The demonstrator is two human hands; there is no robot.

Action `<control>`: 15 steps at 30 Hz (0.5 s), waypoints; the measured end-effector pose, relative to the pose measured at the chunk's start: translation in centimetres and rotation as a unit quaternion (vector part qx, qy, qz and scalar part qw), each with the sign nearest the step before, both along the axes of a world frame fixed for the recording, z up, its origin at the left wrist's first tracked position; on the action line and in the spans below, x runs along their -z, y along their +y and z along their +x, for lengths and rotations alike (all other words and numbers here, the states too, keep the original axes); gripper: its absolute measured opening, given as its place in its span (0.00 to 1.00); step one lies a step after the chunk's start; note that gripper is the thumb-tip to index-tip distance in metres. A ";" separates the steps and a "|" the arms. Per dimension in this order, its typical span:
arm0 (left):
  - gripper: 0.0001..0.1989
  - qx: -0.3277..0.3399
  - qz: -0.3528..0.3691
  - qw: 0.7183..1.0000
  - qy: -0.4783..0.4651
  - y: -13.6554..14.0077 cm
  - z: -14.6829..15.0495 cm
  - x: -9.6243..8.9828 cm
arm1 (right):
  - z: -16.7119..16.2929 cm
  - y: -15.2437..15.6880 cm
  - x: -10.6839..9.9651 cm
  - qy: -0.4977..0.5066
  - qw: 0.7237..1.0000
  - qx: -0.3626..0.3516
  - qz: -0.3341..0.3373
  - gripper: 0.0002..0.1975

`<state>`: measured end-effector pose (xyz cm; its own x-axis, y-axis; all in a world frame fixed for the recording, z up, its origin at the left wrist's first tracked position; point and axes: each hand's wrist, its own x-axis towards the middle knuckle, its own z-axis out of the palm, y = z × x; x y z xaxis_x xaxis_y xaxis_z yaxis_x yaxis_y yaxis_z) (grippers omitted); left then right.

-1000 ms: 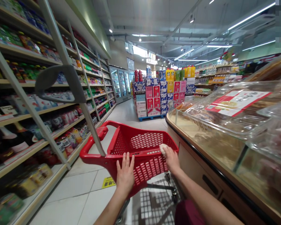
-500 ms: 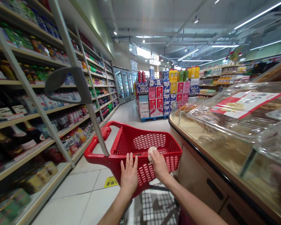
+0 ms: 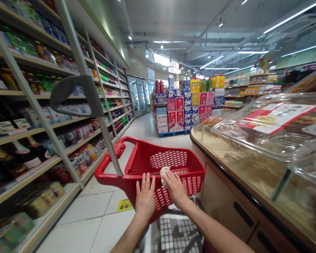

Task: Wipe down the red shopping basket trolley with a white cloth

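Note:
In front of me stands a red shopping cart [image 3: 138, 156] with perforated basket walls, side-on to me. My left hand [image 3: 145, 196] lies with spread fingers against the near wall, its fingertips at the rim. A white crumpled cloth [image 3: 164, 173] is under the fingers of my right hand [image 3: 175, 188], which presses it to the near rim further right. The basket shows only its red floor and walls. A grey pole with a looped plastic handle [image 3: 91, 96] rises from the cart's left end.
Drink shelves [image 3: 42, 95] line the left side. On the right, a glass-edged counter [image 3: 226, 168] bears clear plastic food boxes [image 3: 268, 123] and stands close to the cart. Stacked cartons [image 3: 175, 112] stand on a blue pallet ahead. A yellow floor sticker [image 3: 124, 205] lies left of my hands.
My right hand has slid a little to the left along the cart's rim with the cloth. My left hand stays in place.

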<state>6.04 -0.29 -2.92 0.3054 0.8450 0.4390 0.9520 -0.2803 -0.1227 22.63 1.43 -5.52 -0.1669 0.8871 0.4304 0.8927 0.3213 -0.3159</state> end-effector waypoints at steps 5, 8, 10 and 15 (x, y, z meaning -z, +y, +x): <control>0.32 0.075 0.013 0.997 -0.021 0.6 0.6 -1.1 | 0.0 0.3 -0.9 0.058 0.996 0.053 -0.034 0.31; 0.33 0.152 -0.004 0.988 -0.009 1.8 2.0 -1.2 | -0.2 0.1 -0.9 0.060 0.995 -0.070 -0.022 0.35; 0.29 0.168 -0.022 0.986 -0.002 2.7 3.1 -0.7 | 0.2 -0.2 -0.5 0.052 0.994 -0.087 -0.030 0.38; 0.16 0.127 0.006 0.992 0.005 4.7 4.0 -0.1 | 2.9 0.0 0.8 -0.018 0.997 0.010 -0.078 0.37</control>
<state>10.07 4.38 -2.83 0.5123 0.7346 0.4448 0.8495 -0.5095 -0.1370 25.50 1.38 -6.34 -0.1616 0.9459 0.2814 0.9101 0.2531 -0.3281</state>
